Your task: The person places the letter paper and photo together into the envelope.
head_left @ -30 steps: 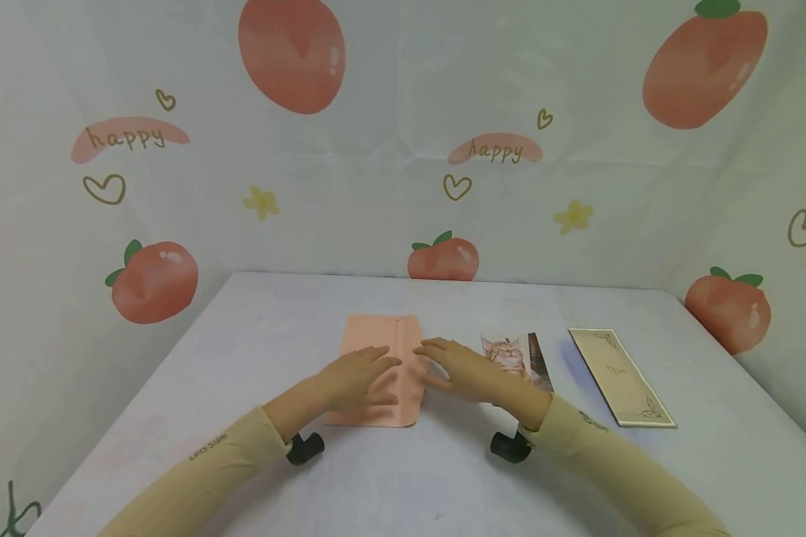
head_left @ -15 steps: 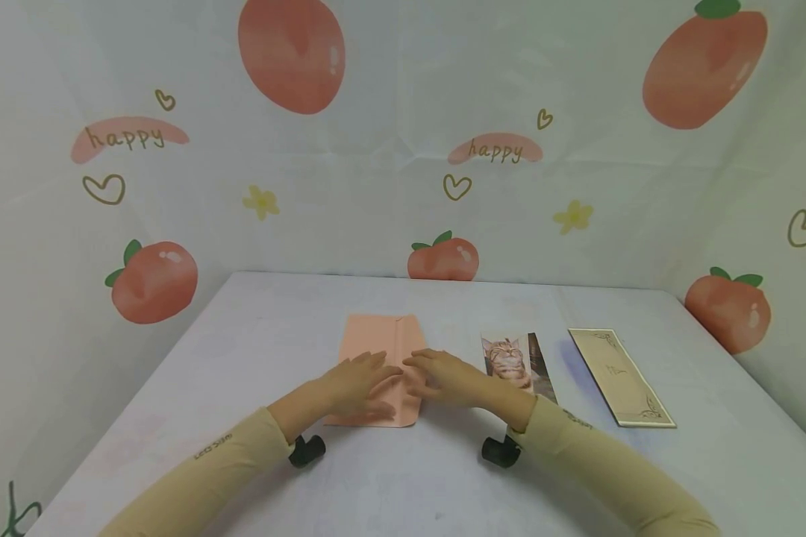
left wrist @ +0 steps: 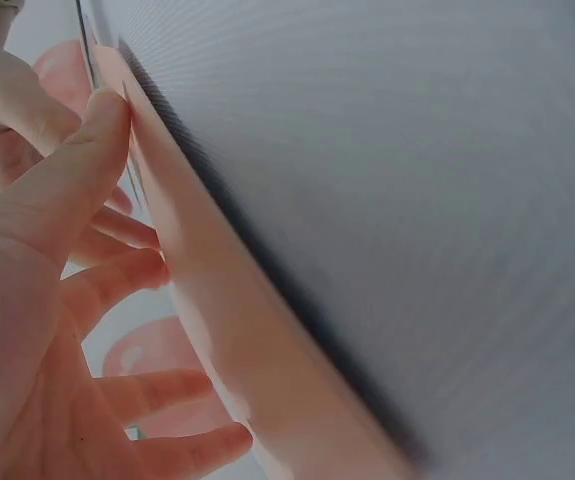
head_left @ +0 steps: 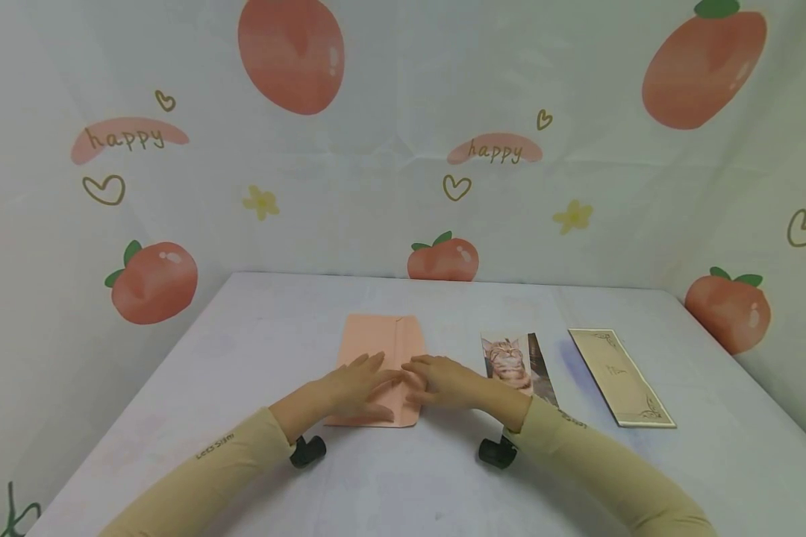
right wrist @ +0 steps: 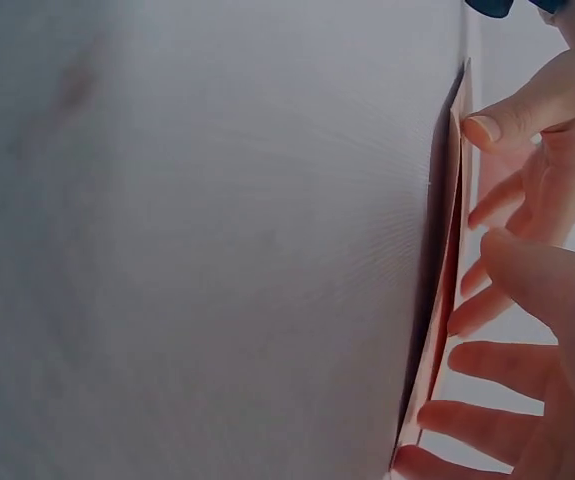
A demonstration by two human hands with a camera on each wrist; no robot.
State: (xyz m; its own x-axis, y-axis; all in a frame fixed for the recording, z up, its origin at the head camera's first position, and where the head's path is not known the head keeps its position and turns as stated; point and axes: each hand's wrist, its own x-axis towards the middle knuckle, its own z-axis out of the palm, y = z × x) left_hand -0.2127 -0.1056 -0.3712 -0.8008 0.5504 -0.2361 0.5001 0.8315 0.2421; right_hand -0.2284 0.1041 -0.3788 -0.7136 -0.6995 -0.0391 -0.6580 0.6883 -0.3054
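A peach-coloured paper envelope point(head_left: 369, 332) lies flat on the table, a fold line running along its right side. Over its lower left part my left hand point(head_left: 352, 388) spreads its fingers, with the tips touching the paper in the left wrist view. From the right, my right hand point(head_left: 448, 382) reaches over the envelope's right edge, fingers relaxed and fingertips close to the fold. The right wrist view has the envelope point(right wrist: 454, 240) edge-on, with a slight gap between its layers. Neither hand grips anything.
Right of the envelope lies a cat picture point(head_left: 509, 362), partly covered by the right forearm. Farther right is a long beige card point(head_left: 621, 377) with a printed border. Black wrist cameras hang under both wrists. A fruit-patterned cloth point(head_left: 349, 179) rises behind the white table point(head_left: 403, 485).
My right hand has moved left and slightly down, from the envelope's right edge further over it, closer to the left hand. My left hand has barely shifted. The envelope lies where it was.
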